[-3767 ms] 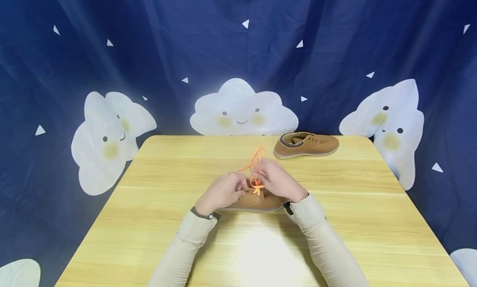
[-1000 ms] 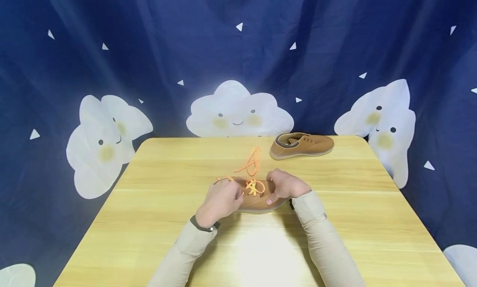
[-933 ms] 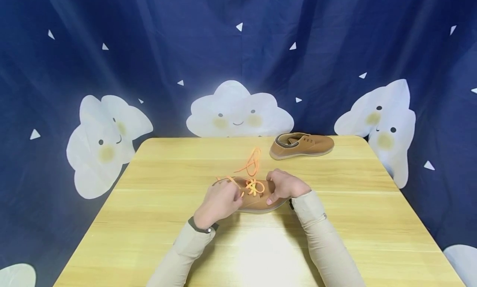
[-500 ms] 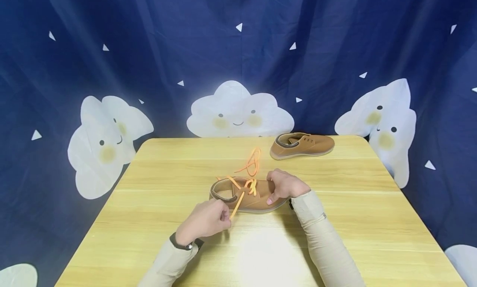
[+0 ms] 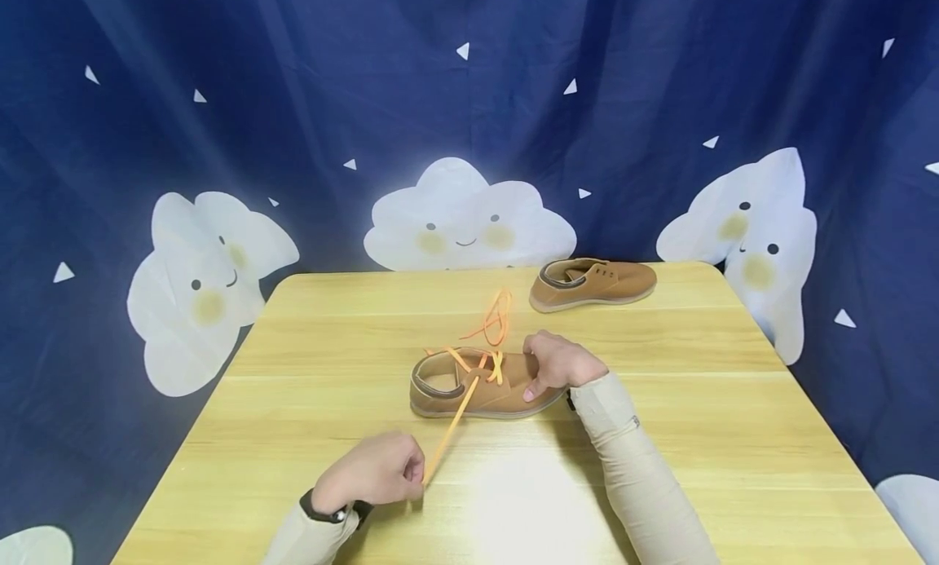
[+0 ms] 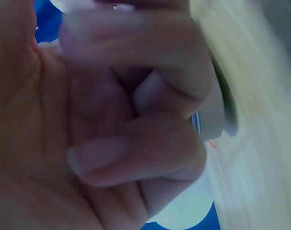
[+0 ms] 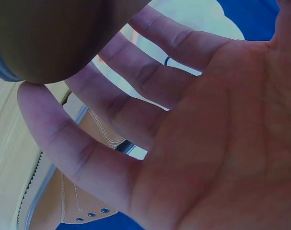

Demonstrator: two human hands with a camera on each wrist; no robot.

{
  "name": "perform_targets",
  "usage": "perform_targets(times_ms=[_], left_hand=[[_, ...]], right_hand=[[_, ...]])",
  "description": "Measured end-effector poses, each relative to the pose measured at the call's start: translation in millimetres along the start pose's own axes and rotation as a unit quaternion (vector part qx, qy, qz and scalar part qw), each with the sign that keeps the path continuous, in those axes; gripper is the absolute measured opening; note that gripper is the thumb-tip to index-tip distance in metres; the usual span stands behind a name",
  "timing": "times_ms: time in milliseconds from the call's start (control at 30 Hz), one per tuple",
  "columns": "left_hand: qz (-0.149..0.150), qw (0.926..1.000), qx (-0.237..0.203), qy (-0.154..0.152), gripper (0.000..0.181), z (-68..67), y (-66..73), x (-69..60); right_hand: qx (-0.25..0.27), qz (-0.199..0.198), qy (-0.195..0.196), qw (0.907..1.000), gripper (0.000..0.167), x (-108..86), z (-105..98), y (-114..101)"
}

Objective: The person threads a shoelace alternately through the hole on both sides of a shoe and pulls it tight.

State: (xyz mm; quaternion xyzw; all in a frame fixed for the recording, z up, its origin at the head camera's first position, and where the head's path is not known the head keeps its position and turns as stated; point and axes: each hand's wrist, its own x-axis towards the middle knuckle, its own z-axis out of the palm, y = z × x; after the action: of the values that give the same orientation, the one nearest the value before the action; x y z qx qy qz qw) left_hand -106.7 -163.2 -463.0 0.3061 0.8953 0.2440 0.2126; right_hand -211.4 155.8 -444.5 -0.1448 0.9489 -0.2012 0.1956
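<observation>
Lace (image 5: 444, 449) is running straight from shoe (image 5: 506, 402), mid-table, toward the near edge; left hand (image 5: 377, 470) is pinching it. Right hand (image 5: 561, 363) is gripping the shoe's toe (image 7: 59, 40). Second shoe (image 5: 622, 284) is sitting by the table's (image 5: 770, 467) far edge, nearer the right corner.

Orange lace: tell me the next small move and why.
Probably let go of the orange lace: it runs straight from the near shoe to the left grip, while more lies loose beyond, and the right grip holds that shoe.
</observation>
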Motion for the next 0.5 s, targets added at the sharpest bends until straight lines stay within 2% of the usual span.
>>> perform_targets(times_ms=[100, 367, 400, 500], left_hand=[[0.003, 0.9999, -0.011, -0.012, 0.024, 1.1, -2.5, -3.0], [-0.041, 0.9991, -0.002, 0.002, 0.015, 0.8, -6.4, 1.2], [-0.039, 0.9992, -0.003, 0.005, 0.017, 0.1, -6.8, 3.3], [-0.024, 0.9994, -0.018, 0.017, 0.037, -1.6, -8.5, 13.5]], right_hand=[[0.002, -0.001, 0.0, 1.0, 0.075, 0.4, 0, 0], [0.003, -0.007, 0.001, 1.0, 0.075, -0.2, 0, 0], [0.003, -0.007, 0.002, 1.0, 0.075, -0.3, 0, 0], [0.003, -0.008, 0.003, 1.0, 0.074, -0.8, 0, 0]])
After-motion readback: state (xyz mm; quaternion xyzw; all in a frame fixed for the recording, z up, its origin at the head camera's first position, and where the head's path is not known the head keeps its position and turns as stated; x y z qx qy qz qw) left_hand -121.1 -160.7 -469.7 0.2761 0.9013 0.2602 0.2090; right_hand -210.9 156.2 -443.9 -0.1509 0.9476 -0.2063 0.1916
